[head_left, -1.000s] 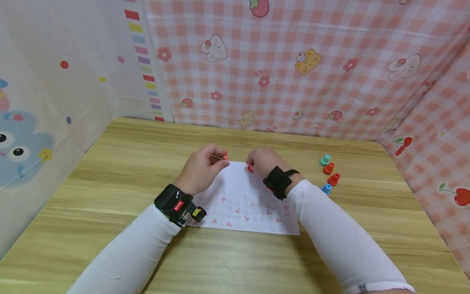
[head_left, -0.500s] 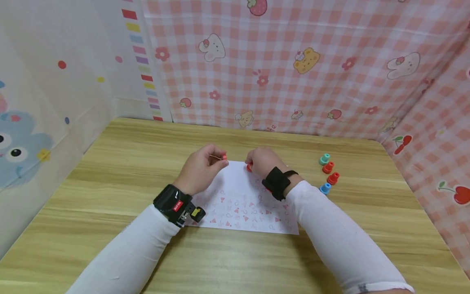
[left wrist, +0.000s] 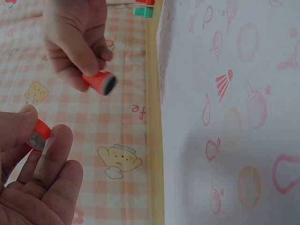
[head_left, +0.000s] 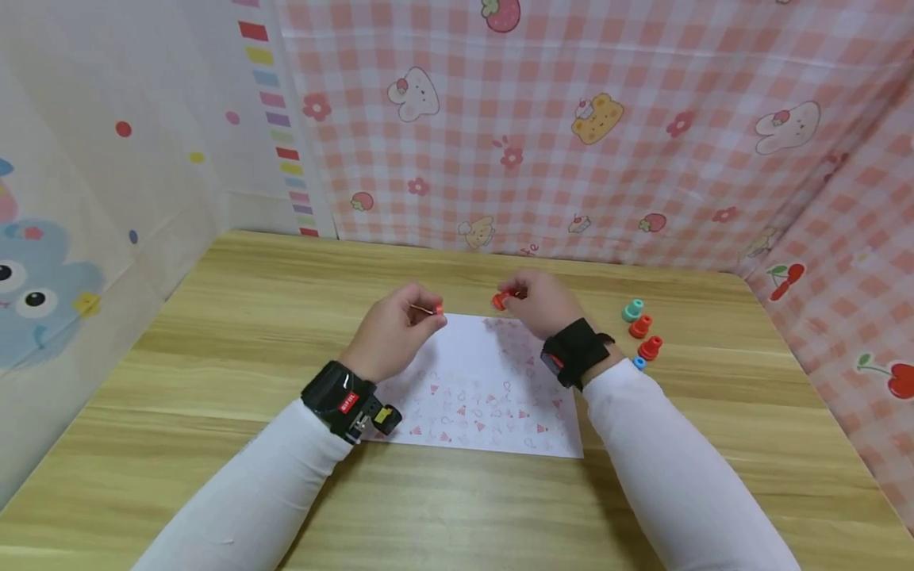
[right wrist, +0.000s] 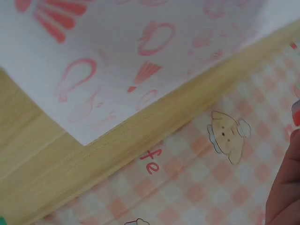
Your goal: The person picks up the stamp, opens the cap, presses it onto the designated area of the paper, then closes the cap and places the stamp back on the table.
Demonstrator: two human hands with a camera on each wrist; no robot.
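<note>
My left hand (head_left: 393,333) pinches a small red cap (left wrist: 41,135) between thumb and fingers. It has a grey face bearing a little drawing. My right hand (head_left: 546,305) grips a red stamp (left wrist: 101,83), raised near the far edge of the paper, its dark stamping face showing in the left wrist view. Between and below the hands lies a white sheet of paper (head_left: 457,349), printed with red and pink shapes such as shuttlecocks and rackets. In the right wrist view only part of the right hand (right wrist: 285,187) shows at the right edge.
To the right of the paper stand a teal stamp (head_left: 632,310), two red stamps (head_left: 640,326) and a blue stamp (head_left: 639,364), the last partly behind the right sleeve. Past the wooden table's (head_left: 286,262) far edge hangs a checked pink curtain (head_left: 543,198).
My right hand has lifted off the paper with the red stamp and shifted right and away, uncovering faint red prints by the far right corner. The left hand stays nearly still with its cap.
</note>
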